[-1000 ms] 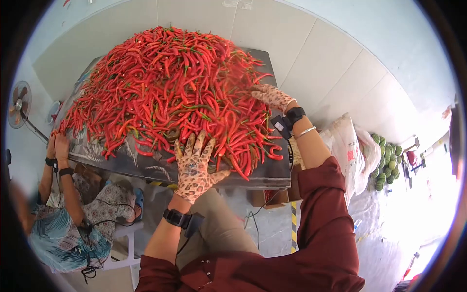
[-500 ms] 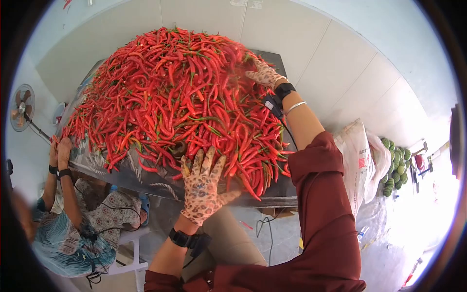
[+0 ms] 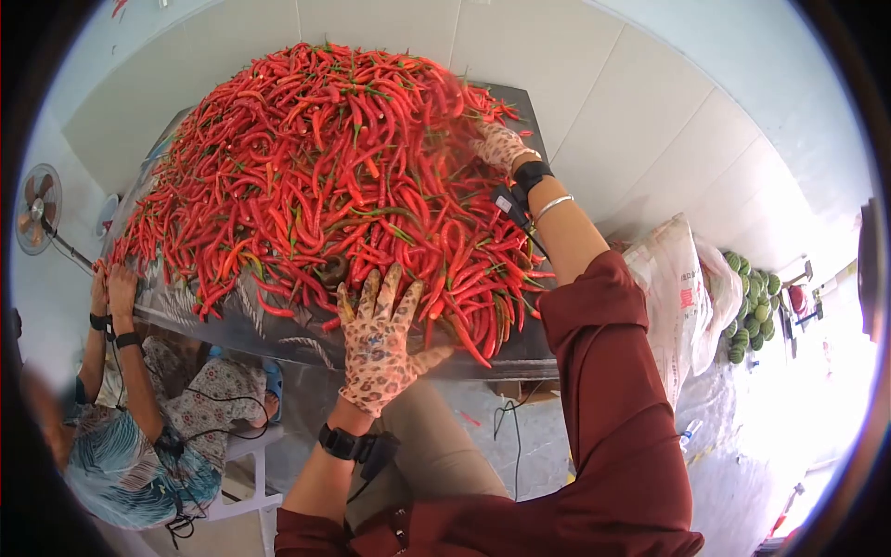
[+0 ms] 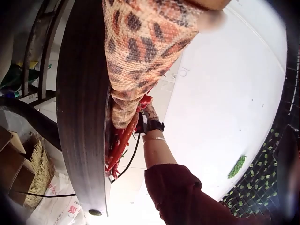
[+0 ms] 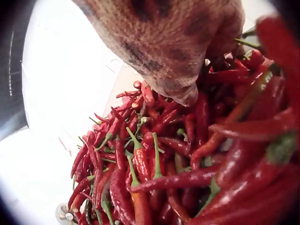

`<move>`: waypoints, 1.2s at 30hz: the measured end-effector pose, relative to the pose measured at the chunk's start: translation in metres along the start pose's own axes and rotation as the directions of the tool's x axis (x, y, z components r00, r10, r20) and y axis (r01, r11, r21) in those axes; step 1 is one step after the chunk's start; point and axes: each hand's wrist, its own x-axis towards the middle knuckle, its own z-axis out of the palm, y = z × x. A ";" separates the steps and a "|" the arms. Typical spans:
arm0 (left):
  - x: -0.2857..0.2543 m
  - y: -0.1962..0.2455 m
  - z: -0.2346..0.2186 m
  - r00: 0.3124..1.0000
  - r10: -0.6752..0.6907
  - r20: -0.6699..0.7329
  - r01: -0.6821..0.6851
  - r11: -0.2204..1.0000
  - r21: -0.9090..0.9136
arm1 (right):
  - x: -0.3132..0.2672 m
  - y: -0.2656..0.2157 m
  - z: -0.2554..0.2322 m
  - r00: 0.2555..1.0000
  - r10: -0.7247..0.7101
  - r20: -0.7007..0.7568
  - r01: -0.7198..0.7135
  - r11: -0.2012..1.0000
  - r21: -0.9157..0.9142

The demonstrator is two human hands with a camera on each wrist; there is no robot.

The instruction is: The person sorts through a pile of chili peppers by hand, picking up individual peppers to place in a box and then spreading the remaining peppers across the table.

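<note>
A big heap of red chili peppers, some with green stems, covers much of the dark table. My left hand, in a leopard-print glove with stained fingertips, rests at the heap's near edge, fingers spread and thumb out to the right. In the left wrist view, red chilies lie beside that hand's glove. My right hand, gloved alike, reaches to the heap's far right side. Up close, this glove touches the chilies, its fingertips partly hidden among them.
Another person's hands are at the table's left end. A fan stands at far left. White sacks and a pile of green striped melons are on the right. A tiled wall backs the table.
My right hand has moved inward against the heap's far right side, and chilies there have shifted. My left hand stays at the near edge. The view has shifted slightly.
</note>
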 end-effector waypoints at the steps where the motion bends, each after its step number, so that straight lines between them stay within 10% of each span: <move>1: 0.000 -0.001 0.001 0.999 0.020 -0.039 -0.020 1.000 -0.001 | 0.003 0.007 0.008 1.000 -0.009 -0.027 0.009 1.000 0.005; 25: -0.002 -0.001 0.005 0.992 0.021 -0.127 -0.023 1.000 -0.014 | -0.078 0.033 -0.010 0.954 -0.292 0.064 0.278 0.945 0.174; 27: -0.003 -0.001 0.004 0.997 0.025 -0.075 -0.025 1.000 -0.001 | -0.075 0.041 -0.011 0.830 -0.554 0.068 0.554 0.832 0.019; 29: -0.003 0.000 0.003 0.998 0.021 -0.063 -0.020 1.000 0.009 | -0.106 0.017 -0.024 0.957 -0.288 0.037 0.255 0.894 0.369; 31: -0.003 0.000 0.004 0.998 0.010 -0.066 -0.008 1.000 0.029 | -0.113 0.017 -0.029 0.995 0.030 0.095 -0.092 0.654 0.751; 32: -0.002 -0.001 0.005 0.998 0.016 -0.061 -0.014 1.000 0.022 | -0.103 0.037 -0.023 0.994 0.040 0.097 -0.100 0.655 0.749; 33: -0.002 -0.002 0.006 0.996 0.029 -0.086 -0.028 0.999 0.019 | -0.095 0.057 -0.018 0.950 -0.260 -0.172 0.301 0.907 0.293; 34: -0.002 -0.002 0.008 0.993 0.039 -0.108 -0.038 0.999 0.018 | -0.090 0.076 -0.009 0.757 -0.616 -0.218 0.548 0.780 -0.303; 36: -0.002 -0.003 0.010 0.995 0.030 -0.096 -0.027 0.999 0.024 | -0.114 0.066 -0.018 0.820 -0.523 -0.231 0.540 0.842 0.010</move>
